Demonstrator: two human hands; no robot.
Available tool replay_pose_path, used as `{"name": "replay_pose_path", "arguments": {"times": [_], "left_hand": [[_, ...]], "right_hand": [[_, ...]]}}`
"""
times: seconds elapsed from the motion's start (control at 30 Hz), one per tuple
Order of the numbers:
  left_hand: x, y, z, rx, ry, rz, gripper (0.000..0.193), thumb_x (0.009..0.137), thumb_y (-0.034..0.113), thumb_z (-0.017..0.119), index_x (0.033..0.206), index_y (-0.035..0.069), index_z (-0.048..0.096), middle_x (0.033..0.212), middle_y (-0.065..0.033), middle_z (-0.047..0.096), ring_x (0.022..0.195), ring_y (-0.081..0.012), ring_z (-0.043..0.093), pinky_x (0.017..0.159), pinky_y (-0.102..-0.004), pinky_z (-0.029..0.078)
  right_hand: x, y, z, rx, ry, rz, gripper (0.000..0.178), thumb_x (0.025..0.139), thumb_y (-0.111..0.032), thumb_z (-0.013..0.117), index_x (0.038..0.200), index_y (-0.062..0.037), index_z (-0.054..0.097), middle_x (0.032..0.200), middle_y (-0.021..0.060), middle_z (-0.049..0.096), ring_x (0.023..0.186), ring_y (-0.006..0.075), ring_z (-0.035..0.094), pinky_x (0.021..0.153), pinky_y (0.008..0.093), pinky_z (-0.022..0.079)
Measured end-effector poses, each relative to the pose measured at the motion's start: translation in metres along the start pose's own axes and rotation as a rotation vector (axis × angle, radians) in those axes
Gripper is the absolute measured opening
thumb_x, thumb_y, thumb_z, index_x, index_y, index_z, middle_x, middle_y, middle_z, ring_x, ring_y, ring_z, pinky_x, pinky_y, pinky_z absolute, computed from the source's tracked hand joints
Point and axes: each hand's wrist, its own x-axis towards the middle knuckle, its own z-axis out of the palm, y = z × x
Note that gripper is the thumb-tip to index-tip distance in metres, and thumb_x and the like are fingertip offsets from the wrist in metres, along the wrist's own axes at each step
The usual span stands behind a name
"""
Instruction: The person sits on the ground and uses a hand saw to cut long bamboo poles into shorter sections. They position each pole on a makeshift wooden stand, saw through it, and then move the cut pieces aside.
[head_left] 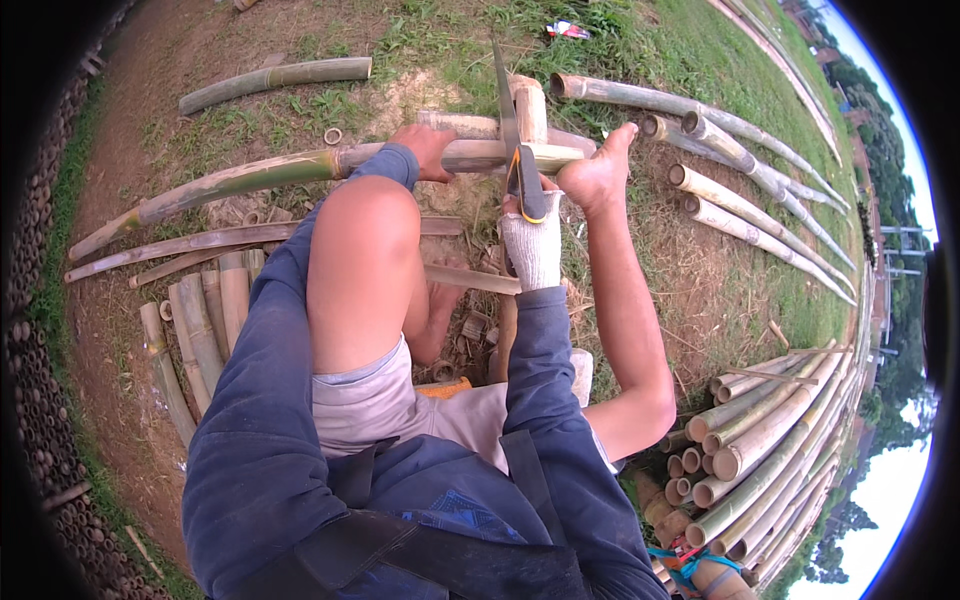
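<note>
My left hand (425,152), bare, grips a long bamboo pole (240,178) that lies crosswise ahead of me. In my right hand (532,240), which wears a white knit glove, is a handsaw (522,185) with a black and orange handle. Its blade points away from me and crosses the pole near the right end. Most of the right fingers are hidden behind the handle and glove. My bare right foot (595,178) is against the pole's right end. An upright bamboo post (529,108) rises just beyond the blade.
Several long bamboo poles (745,215) lie on the grass to the right, above a large bamboo stack (770,430). Shorter bamboo lengths (195,320) lie at left. A loose bamboo piece (290,80) rests farther off. Many cut bamboo sections (85,530) line the left edge.
</note>
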Motion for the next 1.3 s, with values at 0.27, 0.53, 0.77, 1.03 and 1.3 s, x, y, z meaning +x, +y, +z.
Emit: {"name": "replay_pose_path", "arguments": {"times": [0.27, 0.53, 0.77, 1.03, 1.3], "left_hand": [[0.003, -0.002, 0.008, 0.004, -0.011, -0.019, 0.070, 0.075, 0.051, 0.087, 0.129, 0.014, 0.064, 0.106, -0.0231, 0.077, 0.102, -0.0434, 0.074, 0.095, -0.0528, 0.059], [-0.002, 0.000, 0.004, -0.012, 0.003, -0.023, 0.069, 0.075, 0.049, 0.087, 0.131, 0.015, 0.065, 0.109, -0.0212, 0.077, 0.106, -0.0408, 0.074, 0.097, -0.0514, 0.058], [0.003, -0.003, 0.007, 0.024, 0.020, 0.018, 0.072, 0.072, 0.052, 0.087, 0.129, 0.015, 0.063, 0.104, -0.0218, 0.078, 0.099, -0.0428, 0.075, 0.093, -0.0536, 0.059], [0.003, 0.001, 0.009, 0.010, -0.036, -0.023, 0.072, 0.076, 0.050, 0.087, 0.134, 0.016, 0.063, 0.112, -0.0199, 0.077, 0.108, -0.0409, 0.074, 0.097, -0.0532, 0.058], [0.004, -0.005, 0.002, -0.021, 0.020, 0.036, 0.075, 0.074, 0.051, 0.087, 0.135, 0.016, 0.063, 0.111, -0.0212, 0.077, 0.106, -0.0418, 0.074, 0.098, -0.0538, 0.058]], "right_hand": [[-0.260, -0.101, -0.079, -0.359, -0.025, 0.078, 0.051, 0.099, -0.014, 0.062, 0.144, 0.0021, 0.046, 0.124, 0.0183, 0.058, 0.101, 0.0279, 0.061, 0.097, 0.0420, 0.048], [-0.034, 0.000, -0.024, -0.042, -0.080, 0.078, 0.050, 0.098, -0.005, 0.064, 0.145, 0.0001, 0.047, 0.126, 0.0160, 0.061, 0.113, 0.0257, 0.062, 0.102, 0.0376, 0.049], [-0.191, -0.060, -0.055, -0.282, -0.017, 0.103, 0.055, 0.103, -0.018, 0.064, 0.150, -0.0003, 0.042, 0.119, 0.0126, 0.059, 0.101, 0.0204, 0.060, 0.092, 0.0354, 0.052], [-0.124, -0.042, -0.043, -0.261, -0.066, 0.148, 0.051, 0.097, -0.007, 0.062, 0.145, 0.0011, 0.047, 0.125, 0.0164, 0.058, 0.109, 0.0264, 0.060, 0.101, 0.0397, 0.048], [-0.092, -0.014, -0.023, -0.167, -0.008, 0.035, 0.052, 0.096, -0.004, 0.064, 0.145, -0.0001, 0.048, 0.130, 0.0187, 0.059, 0.114, 0.0291, 0.061, 0.103, 0.0402, 0.048]]}}
